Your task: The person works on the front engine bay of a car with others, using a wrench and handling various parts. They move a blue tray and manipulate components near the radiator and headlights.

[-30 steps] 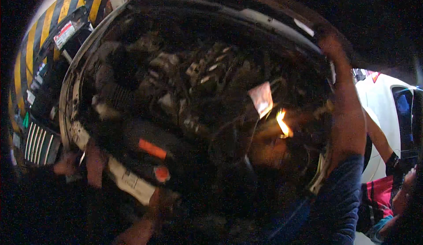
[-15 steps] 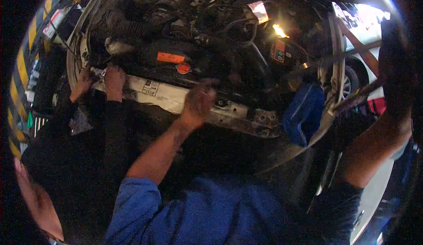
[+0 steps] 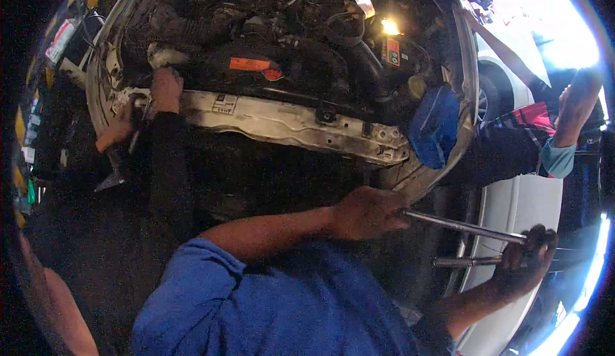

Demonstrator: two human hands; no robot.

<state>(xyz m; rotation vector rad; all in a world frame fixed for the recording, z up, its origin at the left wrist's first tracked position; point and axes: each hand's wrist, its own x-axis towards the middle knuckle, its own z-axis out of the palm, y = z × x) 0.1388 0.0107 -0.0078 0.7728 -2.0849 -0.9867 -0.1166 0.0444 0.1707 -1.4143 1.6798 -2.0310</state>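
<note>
My left hand (image 3: 370,214) is closed at the near end of a long shiny metal bar (image 3: 464,225), in front of the car's open engine bay. My right hand (image 3: 528,260) grips the bar's other end, fingers curled round it. A second metal rod (image 3: 466,262), shorter in view, sticks out leftward from the same hand, below the bar. Which kind of tool each is, I cannot make out. The pale front crossmember (image 3: 275,120) of the car lies beyond my left hand, apart from it.
At the left, a co-worker's hands (image 3: 167,91) work at the crossmember's end. Another person's arm (image 3: 576,106) shows at the right. A blue cloth (image 3: 435,127) hangs over the bay's right corner. A bright lamp (image 3: 390,27) shines near the battery (image 3: 393,52). A white car stands at the right.
My left hand has moved from the crossmember back and right to the bar. My right arm, raised at the right before, has come down with the bar and rod in hand.
</note>
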